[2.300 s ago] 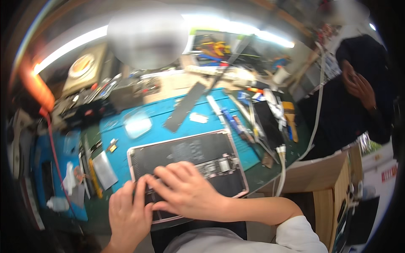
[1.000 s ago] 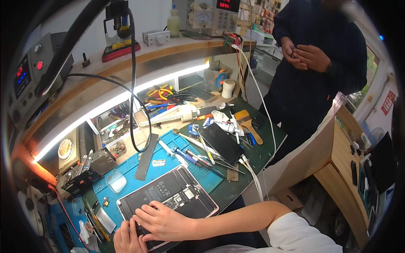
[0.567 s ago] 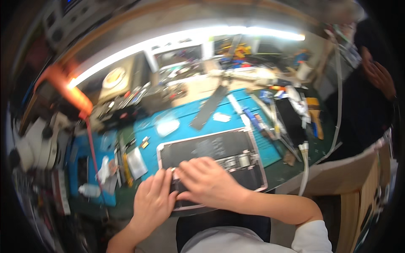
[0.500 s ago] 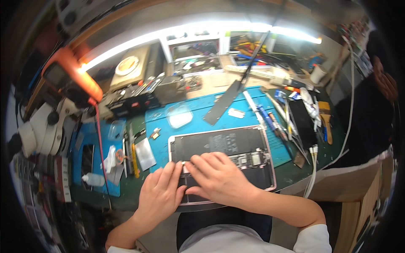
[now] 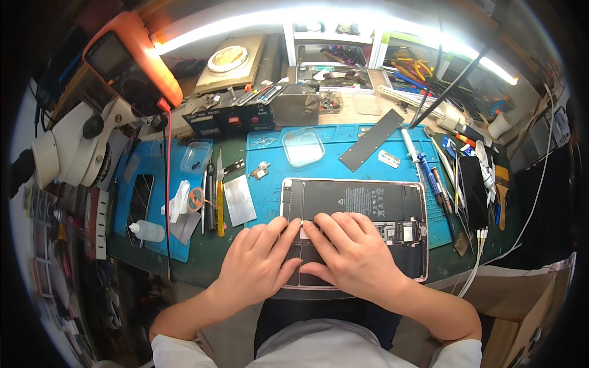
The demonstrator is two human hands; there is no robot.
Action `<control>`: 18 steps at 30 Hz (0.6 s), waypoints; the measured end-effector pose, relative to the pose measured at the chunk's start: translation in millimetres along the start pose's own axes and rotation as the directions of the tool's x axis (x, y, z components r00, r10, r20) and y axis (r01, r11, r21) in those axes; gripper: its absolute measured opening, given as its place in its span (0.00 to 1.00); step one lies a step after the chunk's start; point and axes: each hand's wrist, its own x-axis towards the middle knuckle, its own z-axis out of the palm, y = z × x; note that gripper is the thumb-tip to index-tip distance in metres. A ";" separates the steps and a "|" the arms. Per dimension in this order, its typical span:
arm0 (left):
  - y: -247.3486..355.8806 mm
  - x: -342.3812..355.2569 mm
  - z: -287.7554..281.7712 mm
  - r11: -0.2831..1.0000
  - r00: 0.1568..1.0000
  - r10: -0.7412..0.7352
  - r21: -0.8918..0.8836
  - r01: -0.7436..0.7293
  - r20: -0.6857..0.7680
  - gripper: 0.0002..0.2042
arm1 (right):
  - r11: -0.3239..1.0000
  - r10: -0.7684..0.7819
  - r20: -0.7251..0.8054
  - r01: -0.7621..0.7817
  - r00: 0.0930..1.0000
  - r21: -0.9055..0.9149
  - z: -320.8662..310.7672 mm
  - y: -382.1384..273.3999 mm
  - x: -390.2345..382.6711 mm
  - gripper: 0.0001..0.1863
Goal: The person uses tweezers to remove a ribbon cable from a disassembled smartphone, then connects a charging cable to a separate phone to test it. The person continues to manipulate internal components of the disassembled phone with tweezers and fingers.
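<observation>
An opened tablet (image 5: 392,190) lies in front of me, its black battery and a strip of circuit board exposed inside a pale pink frame. My left hand (image 5: 254,260) rests over its left side, index fingertip against a small pale part near the middle of that side. From the right, my right hand (image 5: 356,248) brings its index fingertip to the same spot, so the two nearly meet. Both thumbs rest lower on the tablet, apart from the index fingers. Neither hand visibly grips anything; my fingers partly cover the small part.
Behind the tablet, a blue mat (image 5: 270,190) carries a clear plastic tray (image 5: 303,147) and a dark flat strip (image 5: 372,140). Pens, brushes and cables crowd the right. At left are a metal plate (image 5: 239,201), a squeeze bottle (image 5: 147,231), an orange multimeter (image 5: 132,61) and a microscope (image 5: 76,144).
The whole view has shifted, so the bench and tablet appear farther right and the back shelves larger. Relative to the tablet, both hands stay at about the same spot.
</observation>
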 end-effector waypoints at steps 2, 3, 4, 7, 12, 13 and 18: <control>0.4 3.6 -2.5 1.000 1.000 0.001 -0.005 -0.001 -0.002 0.30 | 1.000 0.009 -0.010 -0.008 1.000 0.027 -0.4 1.5 0.2 0.33; -1.8 4.3 -1.9 0.998 1.000 -0.015 -0.054 0.014 -0.009 0.29 | 0.999 0.013 -0.014 -0.012 1.000 0.041 -0.8 2.1 0.7 0.33; -4.8 5.0 -1.2 0.995 1.000 -0.028 -0.101 0.026 -0.015 0.28 | 0.997 0.025 -0.025 -0.023 0.999 0.076 -3.1 2.1 2.2 0.31; -9.2 12.2 -2.2 0.965 0.990 -0.108 -0.247 0.084 -0.087 0.20 | 0.992 0.037 -0.026 -0.033 0.999 0.122 -6.6 2.2 3.6 0.29; -10.9 3.5 -4.9 0.945 0.981 -0.122 -0.319 0.067 -0.153 0.14 | 0.983 0.044 -0.015 -0.040 0.999 0.178 -13.1 -5.5 -6.8 0.29; -9.8 -1.1 -5.4 0.943 0.984 -0.102 -0.328 0.049 -0.148 0.14 | 0.980 0.041 -0.006 -0.039 0.999 0.194 -13.0 -8.6 -11.3 0.30; -0.8 -20.4 -4.1 0.956 0.994 -0.061 -0.291 0.033 -0.088 0.24 | 0.988 0.025 0.059 -0.034 0.998 0.151 -10.7 -16.9 -13.5 0.34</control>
